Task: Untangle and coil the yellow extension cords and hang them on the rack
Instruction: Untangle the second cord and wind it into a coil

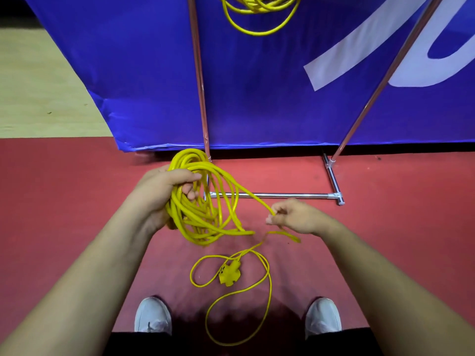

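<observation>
View from a person's head, looking down past two bare forearms at a chrome rack (277,195) standing on a red floor (64,201), with a blue banner (257,98) behind it.

Just in front of the rack's left upright, the left hand (159,194) holds a thick bundle of loops of a yellow extension cord (198,219) off the floor. Its grip is clamped round the top of the bundle, with fingers and thumb curled through the loops. This is probably to keep the finished turns gathered while more cord is added.

In front of the middle of the rack's floor bar, the right hand (295,217) pinches a single strand running out from the bundle, its grip closed on the strand between thumb and fingertips. This looks like the feeding hand, drawing up slack for the next loop.

Between the rack and a pair of white shoes (153,317), the uncoiled tail lies on the floor in two loose, open curves. The cord's yellow multi-outlet socket end (229,274) lies where the curves meet.

High on the rack, at the top edge of the view, a second coil (257,16) already hangs, its loops drooping between the uprights.

The task looks partway done: one cord is hung and this one is mostly coiled, with a short tail left to gather before hanging.
</observation>
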`<state>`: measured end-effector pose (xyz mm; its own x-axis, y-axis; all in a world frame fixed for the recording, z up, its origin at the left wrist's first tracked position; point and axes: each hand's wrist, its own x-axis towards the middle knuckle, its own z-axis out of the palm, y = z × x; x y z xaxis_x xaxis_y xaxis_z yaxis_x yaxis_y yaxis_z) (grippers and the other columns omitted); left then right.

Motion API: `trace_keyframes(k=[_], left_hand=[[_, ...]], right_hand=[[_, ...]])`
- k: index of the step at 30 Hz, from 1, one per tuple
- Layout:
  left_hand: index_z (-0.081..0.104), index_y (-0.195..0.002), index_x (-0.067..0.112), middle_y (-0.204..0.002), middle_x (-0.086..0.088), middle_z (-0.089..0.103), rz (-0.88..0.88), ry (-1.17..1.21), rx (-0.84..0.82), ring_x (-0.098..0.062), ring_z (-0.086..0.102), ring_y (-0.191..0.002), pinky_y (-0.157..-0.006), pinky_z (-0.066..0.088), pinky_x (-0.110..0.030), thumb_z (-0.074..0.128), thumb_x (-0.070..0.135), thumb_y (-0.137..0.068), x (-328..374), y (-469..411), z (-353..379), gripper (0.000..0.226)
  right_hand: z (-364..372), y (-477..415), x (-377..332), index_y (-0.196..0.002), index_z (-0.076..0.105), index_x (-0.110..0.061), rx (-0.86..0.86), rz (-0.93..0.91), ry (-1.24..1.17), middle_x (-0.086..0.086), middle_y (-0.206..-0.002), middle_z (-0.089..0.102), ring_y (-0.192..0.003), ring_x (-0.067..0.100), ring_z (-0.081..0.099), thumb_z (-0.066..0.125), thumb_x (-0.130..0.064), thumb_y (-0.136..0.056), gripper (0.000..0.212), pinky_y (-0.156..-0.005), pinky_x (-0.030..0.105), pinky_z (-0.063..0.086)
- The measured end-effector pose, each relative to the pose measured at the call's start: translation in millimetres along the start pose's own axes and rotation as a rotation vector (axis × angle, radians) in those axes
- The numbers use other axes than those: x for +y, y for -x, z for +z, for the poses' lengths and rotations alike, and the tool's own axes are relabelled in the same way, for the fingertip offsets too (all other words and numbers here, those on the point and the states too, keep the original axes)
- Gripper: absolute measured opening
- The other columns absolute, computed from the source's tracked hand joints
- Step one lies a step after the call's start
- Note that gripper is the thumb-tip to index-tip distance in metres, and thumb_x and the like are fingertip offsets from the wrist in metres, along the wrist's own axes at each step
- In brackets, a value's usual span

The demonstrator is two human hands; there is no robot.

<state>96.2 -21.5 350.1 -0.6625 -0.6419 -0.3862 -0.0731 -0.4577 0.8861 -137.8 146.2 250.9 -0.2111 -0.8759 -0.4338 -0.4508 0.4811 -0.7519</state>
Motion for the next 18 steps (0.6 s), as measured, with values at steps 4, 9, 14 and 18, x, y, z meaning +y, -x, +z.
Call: trace_keyframes(k=[4, 9, 14, 18], left_hand=[[0.055, -0.065, 0.008, -0.05, -0.002, 0.052, -0.028, 0.107, 0.023, -0.013, 0.058, -0.052, -0.058, 0.054, -0.025, 0.064, 0.014, -0.082, 2, -4, -10, 0.02], [0.059, -0.058, 0.01, -0.05, -0.003, 0.05, -0.112, 0.045, -0.041, -0.015, 0.055, -0.05, -0.051, 0.052, -0.026, 0.068, 0.023, -0.076, -1, -1, -10, 0.024], [0.067, -0.058, 0.011, -0.057, -0.002, 0.058, -0.16, 0.17, -0.002, -0.023, 0.073, -0.08, -0.076, 0.058, -0.036, 0.052, 0.019, -0.094, 2, 1, -11, 0.04], [0.066, -0.099, 0.008, -0.089, -0.013, 0.075, -0.144, 0.235, -0.011, -0.021, 0.074, -0.079, -0.069, 0.06, -0.032, 0.049, 0.016, -0.095, 5, 3, -9, 0.02]], right_hand=[[7, -5, 23, -0.069, 0.051, -0.013, 0.053, 0.096, -0.029, -0.009, -0.06, 0.053, -0.054, 0.001, 0.044, 0.059, -0.014, -0.095, 0.027, -0.057, 0.024, 0.035], [10, -8, 11, -0.087, 0.061, -0.004, 0.301, 0.123, -0.429, 0.01, -0.077, 0.068, -0.054, 0.013, 0.062, 0.055, -0.014, -0.098, 0.016, -0.053, 0.02, 0.051], [8, -10, -7, -0.099, 0.065, 0.001, 0.227, 0.13, -0.773, 0.018, -0.085, 0.072, -0.068, 0.024, 0.069, 0.063, -0.008, -0.091, 0.012, -0.068, 0.03, 0.06], [12, -11, -5, -0.118, 0.057, 0.007, 0.093, 0.074, -0.943, 0.019, -0.105, 0.067, -0.095, 0.027, 0.065, 0.062, 0.011, -0.083, 0.035, -0.087, 0.028, 0.055]])
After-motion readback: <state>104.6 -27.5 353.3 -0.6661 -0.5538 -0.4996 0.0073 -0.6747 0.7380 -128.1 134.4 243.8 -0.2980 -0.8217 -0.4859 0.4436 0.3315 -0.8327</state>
